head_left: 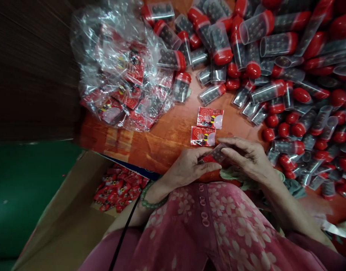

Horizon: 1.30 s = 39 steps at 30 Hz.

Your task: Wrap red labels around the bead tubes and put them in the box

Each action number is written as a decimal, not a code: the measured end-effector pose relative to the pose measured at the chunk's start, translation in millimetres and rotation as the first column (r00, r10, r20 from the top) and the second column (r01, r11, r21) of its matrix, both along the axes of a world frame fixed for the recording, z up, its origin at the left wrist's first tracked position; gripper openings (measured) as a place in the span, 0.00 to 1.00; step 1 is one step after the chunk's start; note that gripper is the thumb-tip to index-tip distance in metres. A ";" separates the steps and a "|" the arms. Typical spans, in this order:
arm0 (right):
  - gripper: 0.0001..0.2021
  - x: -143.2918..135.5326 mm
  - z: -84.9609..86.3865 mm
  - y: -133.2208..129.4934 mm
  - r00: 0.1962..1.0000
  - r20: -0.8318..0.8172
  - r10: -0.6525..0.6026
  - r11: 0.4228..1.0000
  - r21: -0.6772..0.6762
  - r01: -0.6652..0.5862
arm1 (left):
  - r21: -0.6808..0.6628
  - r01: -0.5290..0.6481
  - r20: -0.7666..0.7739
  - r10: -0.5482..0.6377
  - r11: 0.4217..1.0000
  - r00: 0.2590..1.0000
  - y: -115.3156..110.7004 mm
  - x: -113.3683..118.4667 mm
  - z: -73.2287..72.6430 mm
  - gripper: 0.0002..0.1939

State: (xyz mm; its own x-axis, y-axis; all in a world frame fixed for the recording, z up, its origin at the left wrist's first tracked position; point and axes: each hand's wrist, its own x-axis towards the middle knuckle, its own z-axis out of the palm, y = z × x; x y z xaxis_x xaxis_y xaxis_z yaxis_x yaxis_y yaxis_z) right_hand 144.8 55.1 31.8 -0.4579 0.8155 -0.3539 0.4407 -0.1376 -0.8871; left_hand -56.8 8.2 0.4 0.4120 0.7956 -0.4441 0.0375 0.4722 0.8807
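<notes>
My left hand (188, 165) is closed on the lower left end of a small clear plastic tube of dark balls (218, 152), where red printed material shows between thumb and fingers. Whether that red is a cap or a wrapped label I cannot tell. At the tube's upper right end, my right hand (249, 158) pinches it with thumb and fingers. Just beyond my hands, two flat red printed labels lie on the orange tabletop, an upper label (210, 117) and a lower label (203, 136), their edges nearly meeting.
Many red-capped clear tubes (278, 44) are heaped across the back and right. A crumpled clear plastic bag (119, 67) of red labels sits at back left. Below the table's left edge, a cardboard box (73, 210) contains a pile of red printed pieces (119, 188).
</notes>
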 end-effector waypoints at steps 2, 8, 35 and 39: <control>0.12 -1.3 0.4 -4.9 0.999 0.006 -0.039 0.998 0.046 0.039 | 0.000 -0.009 -0.056 0.009 1.000 0.998 -2.2 -2.0 0.9 0.19; 0.12 -3.2 0.7 -16.6 1.000 -0.022 0.020 0.998 0.059 -0.018 | -0.152 0.037 0.140 -0.016 0.988 0.990 -6.5 9.4 0.6 0.14; 0.16 -47.8 -24.8 -13.2 0.658 -0.352 -0.666 0.739 -0.434 0.515 | -0.215 -0.600 0.454 0.623 0.771 0.637 -13.7 -6.2 -7.6 0.39; 0.17 -61.0 -24.8 -17.6 0.695 -0.377 -0.613 0.770 -0.482 0.418 | -0.198 -0.695 0.342 0.713 0.691 0.612 -4.0 0.5 -2.3 0.32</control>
State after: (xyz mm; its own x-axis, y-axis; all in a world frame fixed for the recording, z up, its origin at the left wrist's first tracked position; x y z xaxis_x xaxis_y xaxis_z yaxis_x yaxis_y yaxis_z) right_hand 83.8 37.5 7.0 -0.1848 0.8457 -0.5006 -0.2706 -0.5335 -0.8013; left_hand -56.2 4.2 -1.9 -0.1332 0.8953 -0.4250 -0.6378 0.2508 0.7282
